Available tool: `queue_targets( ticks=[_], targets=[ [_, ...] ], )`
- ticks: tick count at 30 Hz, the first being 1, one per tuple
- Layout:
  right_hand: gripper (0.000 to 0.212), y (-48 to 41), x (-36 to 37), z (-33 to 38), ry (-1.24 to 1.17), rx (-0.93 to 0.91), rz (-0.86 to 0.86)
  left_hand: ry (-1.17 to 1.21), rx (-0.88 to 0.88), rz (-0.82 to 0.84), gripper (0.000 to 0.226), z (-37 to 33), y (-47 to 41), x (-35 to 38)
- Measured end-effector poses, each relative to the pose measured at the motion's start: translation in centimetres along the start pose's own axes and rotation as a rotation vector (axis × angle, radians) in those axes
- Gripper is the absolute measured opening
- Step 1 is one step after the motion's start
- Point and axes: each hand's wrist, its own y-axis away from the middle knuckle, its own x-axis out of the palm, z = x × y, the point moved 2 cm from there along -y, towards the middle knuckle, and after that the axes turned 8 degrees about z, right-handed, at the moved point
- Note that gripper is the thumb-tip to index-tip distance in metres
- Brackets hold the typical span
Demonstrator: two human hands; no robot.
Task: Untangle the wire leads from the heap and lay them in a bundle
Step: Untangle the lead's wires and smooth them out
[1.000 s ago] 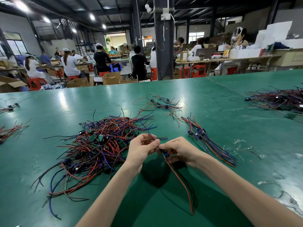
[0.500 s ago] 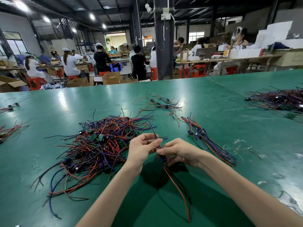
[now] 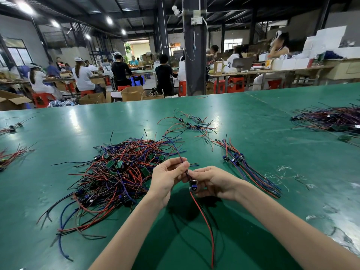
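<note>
Between your fingertips both hands pinch one wire lead (image 3: 192,186): your left hand (image 3: 167,178) takes its thin upper wires, your right hand (image 3: 212,184) holds it at the blue part, and its red and black wires hang over the green table (image 3: 253,117). The upper wires arc back toward the heap (image 3: 116,172), so a quick pull could drag other leads or tighten a knot. You have one lead in hand, one big heap on the left, one laid bundle (image 3: 251,170) on the right and one small loose cluster (image 3: 190,123) behind.
</note>
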Motion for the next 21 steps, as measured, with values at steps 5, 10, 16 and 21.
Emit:
queue_targets(
  ticks=[5,10,16,21],
  targets=[
    [0.016,0.11,-0.14,-0.11,-0.015,-0.010,0.016,-0.036,0.003,0.026,0.008,0.01,-0.08,0.25],
    [0.013,0.21,0.11,-0.11,-0.015,-0.012,-0.013,-0.092,0.011,0.022,0.008,0.19,-0.17,0.26],
    [0.007,-0.02,0.17,-0.11,0.094,-0.058,-0.060,-0.157,0.007,0.015,0.007,0.40,-0.15,0.07],
    [0.012,-0.23,0.22,-0.28,0.169,-0.083,-0.083,-0.214,0.026,-0.010,0.006,0.61,-0.09,-0.04]
  ],
)
